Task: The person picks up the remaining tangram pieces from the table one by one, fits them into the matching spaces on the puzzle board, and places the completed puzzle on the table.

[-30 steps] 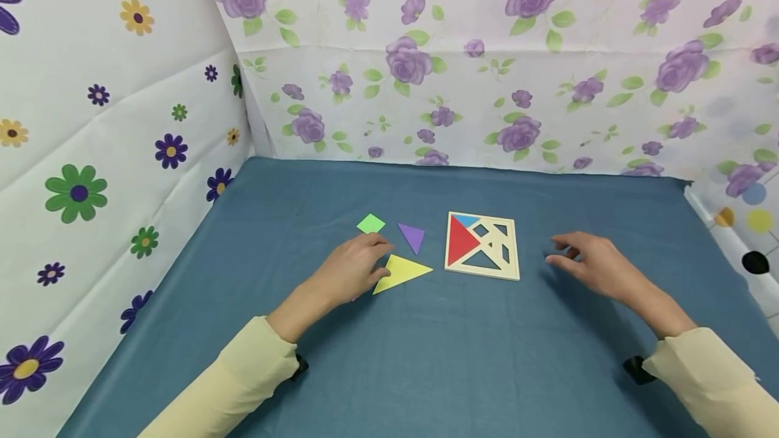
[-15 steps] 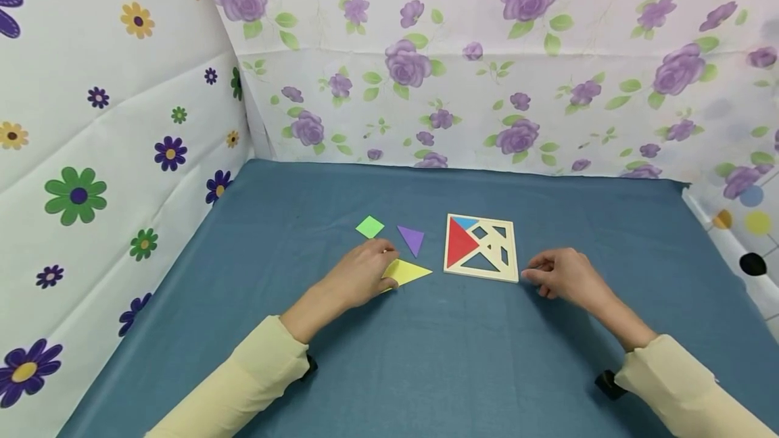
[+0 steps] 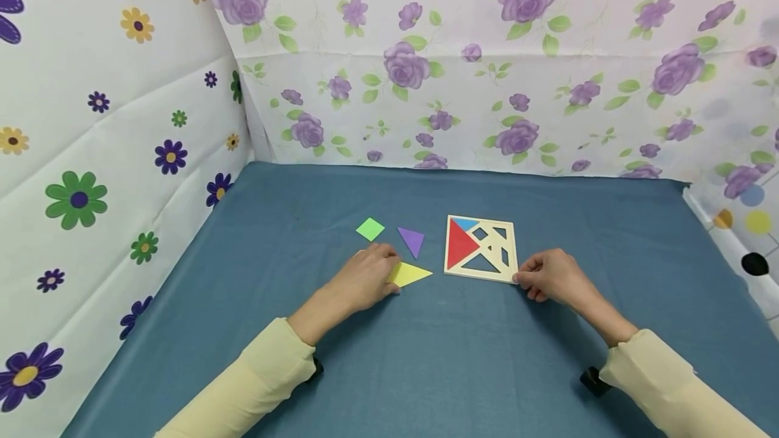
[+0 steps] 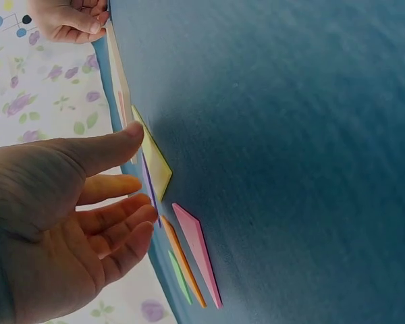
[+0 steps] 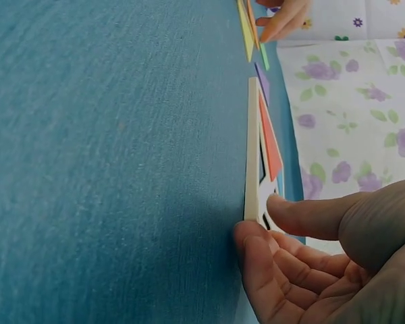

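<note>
A wooden tangram board lies flat on the cloth, with a red triangle and a blue triangle set in its recesses. My right hand pinches the board's near right corner between thumb and fingertips; the right wrist view shows the thumb over its top. Over a loose yellow triangle is my left hand, its thumb and fingers spread apart with nothing gripped. The left wrist view shows a pink piece and an orange piece, both hidden under this hand in the head view.
A purple triangle and a green square lie on the blue cloth, left of the board. Flowered sheets hang as a back wall and a left wall round the table.
My right hand has come left to the board's corner and now pinches it. My left hand has shifted slightly right and nearer over the yellow triangle, leaving the green square fully visible.
</note>
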Motion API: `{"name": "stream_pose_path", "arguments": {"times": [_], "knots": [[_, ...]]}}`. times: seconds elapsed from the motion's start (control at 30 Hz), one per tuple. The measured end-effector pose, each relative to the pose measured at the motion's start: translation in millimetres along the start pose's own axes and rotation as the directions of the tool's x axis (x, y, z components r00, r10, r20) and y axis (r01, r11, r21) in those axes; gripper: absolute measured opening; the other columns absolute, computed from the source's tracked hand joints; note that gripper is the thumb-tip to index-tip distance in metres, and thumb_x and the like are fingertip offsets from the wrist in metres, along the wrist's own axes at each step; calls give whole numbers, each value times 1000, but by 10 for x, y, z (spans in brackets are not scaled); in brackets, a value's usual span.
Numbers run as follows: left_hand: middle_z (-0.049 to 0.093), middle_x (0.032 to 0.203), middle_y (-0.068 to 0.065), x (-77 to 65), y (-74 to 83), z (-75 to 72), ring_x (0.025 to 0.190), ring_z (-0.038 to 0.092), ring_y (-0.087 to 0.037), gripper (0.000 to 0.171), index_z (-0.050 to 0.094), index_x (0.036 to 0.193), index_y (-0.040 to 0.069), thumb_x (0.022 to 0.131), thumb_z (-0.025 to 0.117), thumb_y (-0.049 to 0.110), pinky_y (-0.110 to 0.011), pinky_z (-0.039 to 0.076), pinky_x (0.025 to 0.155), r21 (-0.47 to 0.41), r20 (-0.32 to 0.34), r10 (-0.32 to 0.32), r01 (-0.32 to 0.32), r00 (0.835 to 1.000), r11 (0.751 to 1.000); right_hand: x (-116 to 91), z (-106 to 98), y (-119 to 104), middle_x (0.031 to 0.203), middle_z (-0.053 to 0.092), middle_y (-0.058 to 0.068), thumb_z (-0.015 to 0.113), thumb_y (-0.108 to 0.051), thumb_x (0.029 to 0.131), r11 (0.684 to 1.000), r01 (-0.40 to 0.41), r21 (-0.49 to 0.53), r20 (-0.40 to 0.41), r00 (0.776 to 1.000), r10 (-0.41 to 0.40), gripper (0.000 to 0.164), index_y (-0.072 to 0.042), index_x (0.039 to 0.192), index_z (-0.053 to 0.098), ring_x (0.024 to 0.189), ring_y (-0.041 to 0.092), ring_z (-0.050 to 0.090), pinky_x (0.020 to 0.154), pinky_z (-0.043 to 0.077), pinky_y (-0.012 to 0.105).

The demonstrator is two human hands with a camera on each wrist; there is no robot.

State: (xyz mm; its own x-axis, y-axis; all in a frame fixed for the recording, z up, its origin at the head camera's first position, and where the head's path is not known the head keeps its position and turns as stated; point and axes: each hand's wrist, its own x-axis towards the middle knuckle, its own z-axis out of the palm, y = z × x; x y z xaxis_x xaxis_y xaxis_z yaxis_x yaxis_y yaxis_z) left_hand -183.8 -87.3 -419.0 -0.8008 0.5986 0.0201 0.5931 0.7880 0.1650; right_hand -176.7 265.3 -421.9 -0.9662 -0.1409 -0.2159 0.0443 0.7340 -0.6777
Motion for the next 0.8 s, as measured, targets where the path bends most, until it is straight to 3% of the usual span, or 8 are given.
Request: {"name": "stream_pose_path", "arguments": {"times": [0.5, 0.8], "knots": [[63, 119, -15, 29, 12, 25, 108, 59, -30, 34, 72, 120, 0, 91, 82, 16, -41, 50, 94, -35, 2, 21, -21, 1000, 999, 57, -14, -1, 69, 69, 6, 77, -9, 93, 999, -47, -15, 14, 999, 47, 12, 2, 89, 76, 59, 16, 66, 57, 59, 34], [63, 119, -17, 73, 14, -5, 108, 60, -31, 34, 72, 119, -1, 91, 82, 15, -42, 51, 93, -67, 50, -2, 6, 999, 998, 72, -21, -5, 68, 69, 6, 77, -9, 93, 999, -47, -13, 22, 999, 47, 12, 2, 87, 77, 59, 15, 66, 57, 59, 34]]}}
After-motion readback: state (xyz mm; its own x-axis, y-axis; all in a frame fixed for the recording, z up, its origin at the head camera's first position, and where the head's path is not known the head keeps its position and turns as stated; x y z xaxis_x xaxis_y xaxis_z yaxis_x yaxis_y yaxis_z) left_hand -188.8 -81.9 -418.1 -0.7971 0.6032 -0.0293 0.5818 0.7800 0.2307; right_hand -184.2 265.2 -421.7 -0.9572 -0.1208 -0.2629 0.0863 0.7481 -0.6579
